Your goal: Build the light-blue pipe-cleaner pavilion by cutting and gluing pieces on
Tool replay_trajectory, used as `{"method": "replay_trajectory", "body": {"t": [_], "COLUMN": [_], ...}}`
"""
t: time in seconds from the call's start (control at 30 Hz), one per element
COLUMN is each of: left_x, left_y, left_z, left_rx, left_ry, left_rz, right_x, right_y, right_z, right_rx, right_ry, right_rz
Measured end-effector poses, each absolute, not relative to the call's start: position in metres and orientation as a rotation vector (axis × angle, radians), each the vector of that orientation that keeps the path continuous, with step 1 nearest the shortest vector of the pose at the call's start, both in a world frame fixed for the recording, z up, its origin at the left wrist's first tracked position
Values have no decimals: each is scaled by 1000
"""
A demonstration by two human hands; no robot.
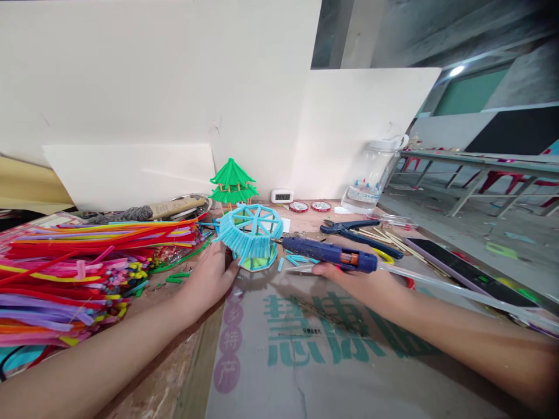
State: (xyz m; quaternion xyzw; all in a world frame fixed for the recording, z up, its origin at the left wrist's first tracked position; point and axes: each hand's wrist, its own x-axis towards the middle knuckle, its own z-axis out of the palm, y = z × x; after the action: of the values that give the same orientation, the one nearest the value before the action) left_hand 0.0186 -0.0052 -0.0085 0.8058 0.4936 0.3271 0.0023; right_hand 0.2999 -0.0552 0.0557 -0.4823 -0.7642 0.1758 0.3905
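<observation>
My left hand grips the left side of a small light-blue model, with a spoked round frame on top and a fringed band of short blue pipe-cleaner pieces. In my right hand is a dark blue hot glue gun, its nozzle at the model's right side. A long clear glue stick runs back from the gun. Cut blue pipe-cleaner pieces lie under the nozzle. Near my right fingers a metal blade shows; whether the hand touches it I cannot tell.
Colourful pipe cleaners pile at left. Behind stand a green tiered-roof model, a digital timer, two round tins and a water jug. Pliers, sticks and a phone lie at right; printed cardboard covers the front.
</observation>
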Motion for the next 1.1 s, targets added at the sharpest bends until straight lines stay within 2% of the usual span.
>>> {"method": "replay_trajectory", "body": {"t": [1.1], "left_x": [18], "left_y": [-4], "left_z": [-8], "left_rx": [2512], "left_ry": [1555], "left_rz": [1028], "right_x": [302], "right_y": [-52], "right_z": [47], "right_rx": [-1263], "right_ry": [-1911], "right_rz": [469]}}
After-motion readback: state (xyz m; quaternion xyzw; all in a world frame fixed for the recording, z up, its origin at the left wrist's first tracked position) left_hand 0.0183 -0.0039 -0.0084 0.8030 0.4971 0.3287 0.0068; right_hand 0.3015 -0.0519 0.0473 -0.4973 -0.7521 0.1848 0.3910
